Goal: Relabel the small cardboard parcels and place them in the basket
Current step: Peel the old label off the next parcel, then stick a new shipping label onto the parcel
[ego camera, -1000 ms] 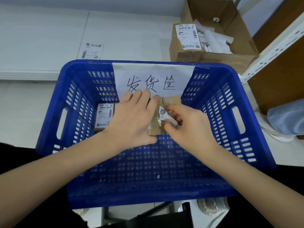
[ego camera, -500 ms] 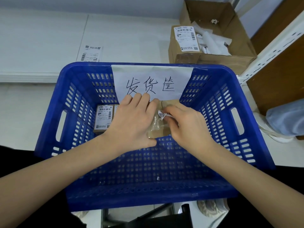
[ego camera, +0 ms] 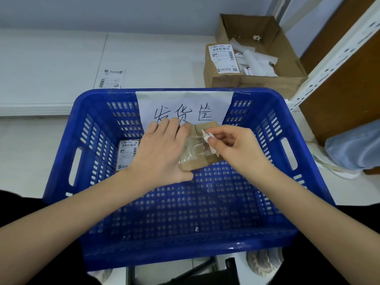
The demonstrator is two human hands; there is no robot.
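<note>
Head view: white table (ego camera: 51, 58) against a pale wall, metal shelf upright (ego camera: 337, 50) to the right, open cardboard box (ego camera: 257, 56) of white paper scraps at the back with a labelled carton (ego camera: 223, 60) against its near side, one loose shipping label (ego camera: 112, 78) lying flat on the table. Blue basket (ego camera: 61, 161) in front of me, handwritten paper sign (ego camera: 185, 108) taped to its far wall. One relabelled parcel (ego camera: 127, 154) already lies on the basket floor at the left, label up. I'm holding the small cardboard parcel (ego camera: 197, 159) above the basket, near the far wall. My left hand (ego camera: 160, 153) wraps it from the left, fingers over the top, thumb under the near edge. My right hand (ego camera: 236, 147) pinches a crumpled strip of the old label (ego camera: 206, 135) between thumb and forefinger, lifted off the face; stringy adhesive residue runs from it to the cardboard, so it's partly free, not off. Step, as I read it: stripping the old label. Next move needs a steady pull away from the face with the left hand clamping hard, so the paper comes off in one piece. Then bin the scrap, take the fresh label. Risk: tearing, leaving a patch behind.
</note>
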